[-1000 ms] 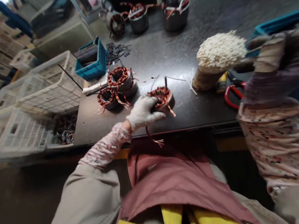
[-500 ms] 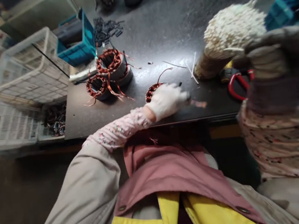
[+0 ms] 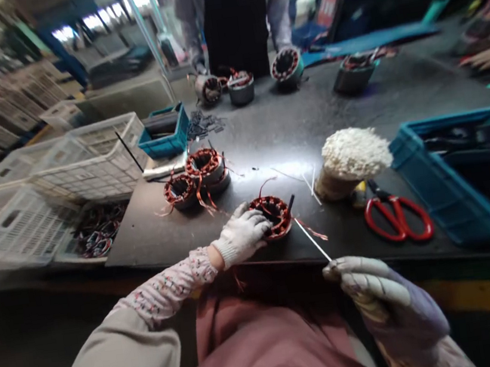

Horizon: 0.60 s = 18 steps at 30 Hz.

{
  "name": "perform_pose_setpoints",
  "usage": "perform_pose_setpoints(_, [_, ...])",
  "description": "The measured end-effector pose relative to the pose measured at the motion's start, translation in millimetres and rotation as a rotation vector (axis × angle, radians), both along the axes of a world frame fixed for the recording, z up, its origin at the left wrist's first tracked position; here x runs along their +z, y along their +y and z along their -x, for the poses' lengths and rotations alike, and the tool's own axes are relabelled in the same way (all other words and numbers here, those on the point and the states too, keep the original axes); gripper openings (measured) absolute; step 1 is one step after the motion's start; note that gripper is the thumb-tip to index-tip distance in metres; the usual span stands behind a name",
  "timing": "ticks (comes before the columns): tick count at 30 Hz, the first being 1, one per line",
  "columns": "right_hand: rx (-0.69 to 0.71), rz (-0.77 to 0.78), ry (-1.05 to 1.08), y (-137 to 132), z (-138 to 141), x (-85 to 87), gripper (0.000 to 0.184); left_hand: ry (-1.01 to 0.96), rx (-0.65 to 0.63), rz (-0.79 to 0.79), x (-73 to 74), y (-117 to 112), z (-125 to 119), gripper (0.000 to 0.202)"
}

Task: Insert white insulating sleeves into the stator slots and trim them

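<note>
My gloved left grip [image 3: 241, 235] half-closes around the copper-wound steel stator [image 3: 274, 216] at the near edge of the dark worktop [image 3: 266, 138]; my gloved right grip [image 3: 367, 291] pinches a thin white strip [image 3: 313, 248], which seems next for feeding into a slot.

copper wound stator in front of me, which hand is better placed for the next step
Probably the right hand: it holds a thin white rod pointing at the stator, while the left hand holds the stator.

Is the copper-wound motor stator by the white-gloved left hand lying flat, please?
Flat: the copper-wound motor stator has its bore facing up, the white-gloved left hand against its side.
</note>
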State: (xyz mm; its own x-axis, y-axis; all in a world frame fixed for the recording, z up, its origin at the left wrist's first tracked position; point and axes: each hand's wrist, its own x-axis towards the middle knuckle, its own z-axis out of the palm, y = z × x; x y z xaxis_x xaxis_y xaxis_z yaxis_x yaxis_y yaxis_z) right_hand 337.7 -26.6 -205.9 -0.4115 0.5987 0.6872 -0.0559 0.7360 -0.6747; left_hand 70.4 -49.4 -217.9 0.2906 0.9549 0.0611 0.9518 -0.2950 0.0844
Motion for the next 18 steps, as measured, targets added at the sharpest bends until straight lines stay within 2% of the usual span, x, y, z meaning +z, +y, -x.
perform_pose_setpoints(3, [0.007, -0.056, 0.044, 8.9, -2.6, -6.7, 0.029, -0.018, -0.012, -0.027, 0.2, 8.1, 2.4, 0.038])
perform_pose_setpoints(6, [0.039, -0.091, 0.033, 9.8, -3.5, -7.8, 0.031, -0.079, -0.019, -0.079, -6.2, 5.5, 6.4, 0.037])
perform_pose_setpoints(11, [0.076, -0.058, -0.006, 6.4, 2.9, -8.7, 0.028, -0.191, -0.005, -0.119, -18.2, 2.6, 6.4, 0.024])
perform_pose_setpoints(15, [0.07, 0.045, 0.0, -3.8, 4.2, -18.0, 0.026, -0.195, 0.055, -0.055, -12.7, 5.0, -9.1, 0.022])
perform_pose_setpoints(18, [0.057, 0.086, -0.035, -16.3, -2.6, -27.7, 0.027, -0.15, 0.019, -0.022, -5.9, 7.4, -15.2, 0.04])
